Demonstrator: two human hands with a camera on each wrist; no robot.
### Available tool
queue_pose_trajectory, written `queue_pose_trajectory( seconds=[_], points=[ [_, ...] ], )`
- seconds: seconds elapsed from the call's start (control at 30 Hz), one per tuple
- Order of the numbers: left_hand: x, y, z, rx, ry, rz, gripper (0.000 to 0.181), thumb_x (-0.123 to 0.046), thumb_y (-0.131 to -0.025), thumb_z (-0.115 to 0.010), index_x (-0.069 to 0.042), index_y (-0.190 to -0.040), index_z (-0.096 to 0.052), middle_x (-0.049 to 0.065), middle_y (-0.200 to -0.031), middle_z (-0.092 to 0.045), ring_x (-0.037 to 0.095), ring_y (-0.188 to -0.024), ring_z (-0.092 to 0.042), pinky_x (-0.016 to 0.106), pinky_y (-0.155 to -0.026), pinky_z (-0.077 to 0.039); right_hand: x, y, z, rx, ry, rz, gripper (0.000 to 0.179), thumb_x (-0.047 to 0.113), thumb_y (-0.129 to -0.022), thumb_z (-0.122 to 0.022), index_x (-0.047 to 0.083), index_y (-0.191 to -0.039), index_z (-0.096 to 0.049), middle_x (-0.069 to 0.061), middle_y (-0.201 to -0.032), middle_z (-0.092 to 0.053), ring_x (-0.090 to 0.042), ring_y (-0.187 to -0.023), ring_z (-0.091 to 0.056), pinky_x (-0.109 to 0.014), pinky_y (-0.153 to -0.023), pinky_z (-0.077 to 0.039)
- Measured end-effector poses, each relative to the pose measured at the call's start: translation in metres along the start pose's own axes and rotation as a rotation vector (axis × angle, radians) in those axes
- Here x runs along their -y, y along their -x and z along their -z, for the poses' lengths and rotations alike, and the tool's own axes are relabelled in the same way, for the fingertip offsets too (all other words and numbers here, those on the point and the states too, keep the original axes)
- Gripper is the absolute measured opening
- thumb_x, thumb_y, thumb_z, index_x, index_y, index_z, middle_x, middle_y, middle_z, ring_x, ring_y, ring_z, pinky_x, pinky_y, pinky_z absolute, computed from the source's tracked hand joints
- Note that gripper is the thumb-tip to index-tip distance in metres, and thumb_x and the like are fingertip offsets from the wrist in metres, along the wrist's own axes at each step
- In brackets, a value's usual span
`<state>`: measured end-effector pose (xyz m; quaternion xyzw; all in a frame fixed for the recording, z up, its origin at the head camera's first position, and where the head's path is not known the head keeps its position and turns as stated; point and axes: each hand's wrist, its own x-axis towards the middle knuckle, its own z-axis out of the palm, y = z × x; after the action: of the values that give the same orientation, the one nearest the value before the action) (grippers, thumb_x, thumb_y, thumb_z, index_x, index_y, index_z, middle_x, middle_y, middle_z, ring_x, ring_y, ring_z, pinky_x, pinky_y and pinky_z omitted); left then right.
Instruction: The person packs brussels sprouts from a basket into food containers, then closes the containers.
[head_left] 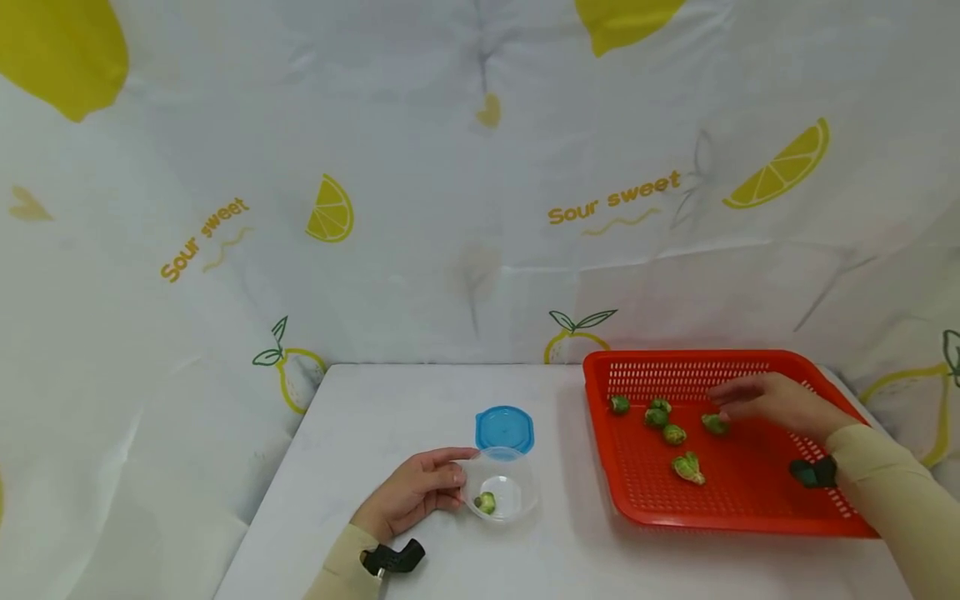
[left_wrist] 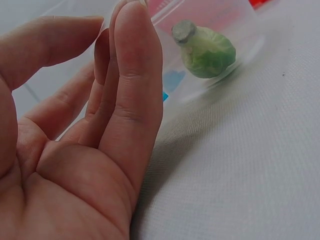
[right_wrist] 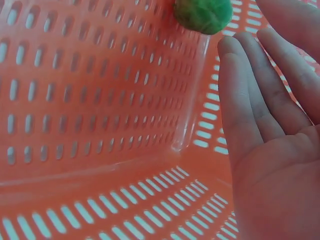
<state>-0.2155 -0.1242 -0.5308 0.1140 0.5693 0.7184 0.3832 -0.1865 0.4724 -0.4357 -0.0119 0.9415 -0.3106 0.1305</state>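
My left hand [head_left: 422,490] pinches the left rim of a small clear plastic bowl [head_left: 522,492] on the white table. One Brussels sprout [left_wrist: 209,52] lies inside it, its cut stem facing the fingers in the left wrist view. Over a red plastic basket [head_left: 738,522], my right hand [head_left: 780,407] reaches down with fingers loosely extended. Just by its fingertips is a green Brussels sprout [head_left: 715,424]; the right wrist view has a sprout [right_wrist: 202,15] just beyond the fingertips. Several more sprouts [head_left: 673,434] lie in the basket's left half, one with loosened leaves [head_left: 687,468].
A blue lid [head_left: 504,429] lies flat right behind the bowl. The basket's raised, slotted walls stand between the bowl and the sprouts. A white cloth with lemon prints [head_left: 420,275] hangs behind the table [head_left: 375,417].
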Motion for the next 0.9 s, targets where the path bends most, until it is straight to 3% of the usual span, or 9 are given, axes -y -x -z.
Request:
queue_pose_trajectory(
  seconds=[0.17, 0.43, 0.57, 0.9],
  points=[
    [0.0014, 0.0019, 0.0005, 0.006, -0.001, 0.006, 0.056, -0.016, -0.105, -0.071, -0.008, -0.158, -0.055, -0.002, -0.099, -0.071, 0.010, -0.084, -0.071, 0.024, -0.084, -0.064, -0.0039, -0.0007, -0.0008, 0.028, 0.012, -0.009, 0.052, 0.029, -0.100, -0.079, -0.004, -0.139, -0.069, -0.023, -0.133, -0.074, -0.031, -0.116, -0.069, -0.054, -0.097, -0.061],
    [0.0005, 0.0025, 0.0008, -0.005, 0.002, 0.009, 0.055, -0.014, -0.106, -0.070, -0.007, -0.158, -0.054, -0.001, -0.098, -0.070, 0.011, -0.084, -0.071, 0.025, -0.084, -0.064, -0.0074, -0.0025, -0.0040, 0.084, 0.004, -0.013, 0.050, 0.028, -0.100, -0.078, -0.003, -0.138, -0.070, -0.022, -0.133, -0.074, -0.032, -0.118, -0.068, -0.049, -0.095, -0.060],
    [-0.0004, 0.0044, -0.0007, 0.001, -0.003, 0.004, 0.057, -0.015, -0.105, -0.071, -0.007, -0.158, -0.054, -0.001, -0.100, -0.070, 0.011, -0.084, -0.071, 0.024, -0.084, -0.064, -0.0070, -0.0037, -0.0060, 0.112, -0.001, -0.011, 0.046, 0.026, -0.100, -0.077, -0.003, -0.137, -0.071, -0.020, -0.132, -0.075, -0.032, -0.118, -0.068, -0.040, -0.092, -0.057],
    [0.0012, -0.0014, 0.0020, -0.008, -0.008, -0.013, 0.056, -0.013, -0.105, -0.072, -0.008, -0.158, -0.055, -0.001, -0.102, -0.070, 0.011, -0.085, -0.072, 0.025, -0.083, -0.064, -0.0005, -0.0040, -0.0017, 0.109, 0.024, -0.014, 0.043, 0.023, -0.099, -0.078, -0.002, -0.134, -0.073, -0.020, -0.130, -0.075, -0.028, -0.114, -0.069, -0.036, -0.089, -0.057]
  ],
)
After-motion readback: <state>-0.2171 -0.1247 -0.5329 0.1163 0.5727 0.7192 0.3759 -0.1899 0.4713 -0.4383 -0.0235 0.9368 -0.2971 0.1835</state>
